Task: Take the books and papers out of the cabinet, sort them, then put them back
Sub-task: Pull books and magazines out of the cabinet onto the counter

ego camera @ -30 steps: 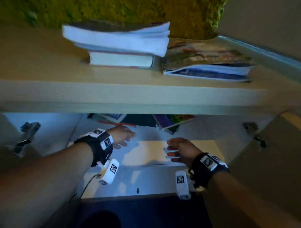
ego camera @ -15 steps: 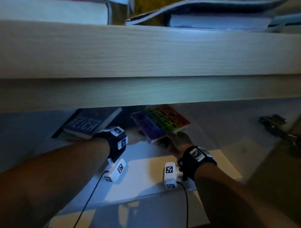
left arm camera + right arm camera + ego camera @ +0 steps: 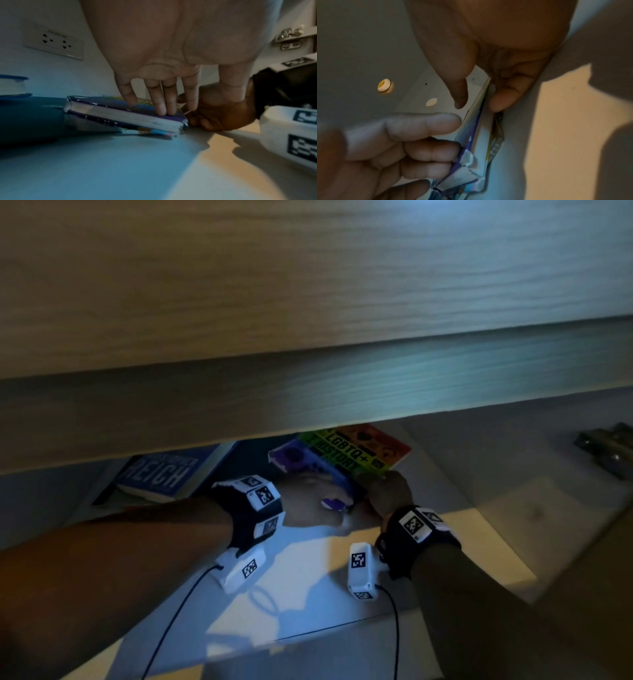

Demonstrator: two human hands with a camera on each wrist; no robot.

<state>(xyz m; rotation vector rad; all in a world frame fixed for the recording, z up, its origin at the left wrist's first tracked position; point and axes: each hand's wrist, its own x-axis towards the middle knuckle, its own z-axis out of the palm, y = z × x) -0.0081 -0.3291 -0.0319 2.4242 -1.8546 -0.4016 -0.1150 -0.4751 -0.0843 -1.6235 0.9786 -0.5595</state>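
Note:
A rainbow-covered book (image 3: 356, 450) lies deep on the lower cabinet shelf (image 3: 308, 577), its near end raised off the shelf. My left hand (image 3: 308, 501) lays straight fingers (image 3: 163, 105) flat on the book's cover (image 3: 120, 113). My right hand (image 3: 387, 491) pinches the book's near right corner (image 3: 476, 135) between thumb and fingers. A thin colourful booklet (image 3: 147, 132) sits under the book. Further left lies a blue book (image 3: 161, 477) on a dark flat folder (image 3: 34, 119).
The cabinet's wooden top board (image 3: 308, 302) hangs low over the opening and hides the shelf's back. A door hinge (image 3: 606, 446) sits at the right wall. A power socket (image 3: 53, 43) is set in the back wall.
Both hands reached from the shelf's front in to the rainbow book. The right hand took its corner and the left came down on its cover. The view dropped below the cabinet top.

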